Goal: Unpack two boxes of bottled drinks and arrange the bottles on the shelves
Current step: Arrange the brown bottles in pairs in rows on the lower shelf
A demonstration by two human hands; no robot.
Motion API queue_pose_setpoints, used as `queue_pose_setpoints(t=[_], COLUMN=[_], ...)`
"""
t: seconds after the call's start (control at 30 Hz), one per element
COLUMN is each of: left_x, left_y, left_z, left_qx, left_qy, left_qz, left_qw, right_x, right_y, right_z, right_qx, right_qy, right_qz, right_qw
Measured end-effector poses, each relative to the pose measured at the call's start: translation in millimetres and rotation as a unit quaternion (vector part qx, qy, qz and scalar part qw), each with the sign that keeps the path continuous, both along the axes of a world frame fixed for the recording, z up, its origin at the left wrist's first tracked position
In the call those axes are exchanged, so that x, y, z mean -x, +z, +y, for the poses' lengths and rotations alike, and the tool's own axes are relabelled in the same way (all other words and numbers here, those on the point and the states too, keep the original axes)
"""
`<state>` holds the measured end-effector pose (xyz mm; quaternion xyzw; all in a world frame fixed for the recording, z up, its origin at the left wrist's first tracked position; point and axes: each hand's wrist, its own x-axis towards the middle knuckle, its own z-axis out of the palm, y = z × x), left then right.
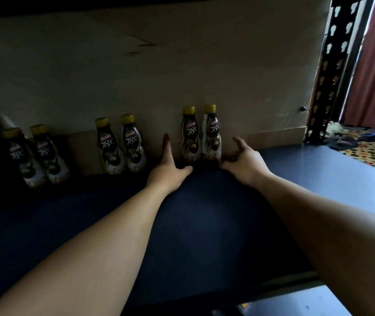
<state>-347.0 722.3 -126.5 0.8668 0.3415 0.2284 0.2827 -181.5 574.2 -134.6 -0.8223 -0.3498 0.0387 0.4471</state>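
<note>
**Narrow bottles, easy to tip**

Two gold-capped brown-and-white plastic bottles stand upright at the back of the dark blue shelf. The left hand and right hand flank them, fingers apart and gripping nothing. A stray knuckle could topple both.

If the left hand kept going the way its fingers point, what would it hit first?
Probably the cardboard backing behind the shelf: the left hand points past the left side of the nearest bottle, though depth is unclear.
</note>
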Motion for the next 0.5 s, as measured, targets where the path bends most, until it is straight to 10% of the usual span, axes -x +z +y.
queue_pose_setpoints(t=[0.5], left_x=[180.6], left_y=[-8.8], left_z=[-144.4], left_qx=[-0.065], left_qy=[-0.079], left_qz=[0.040], left_qw=[0.994], right_x=[192.5], right_y=[-11.9], right_z=[-184.0], right_qx=[0.137], right_qy=[0.001], right_qz=[-0.149], right_qw=[0.979])
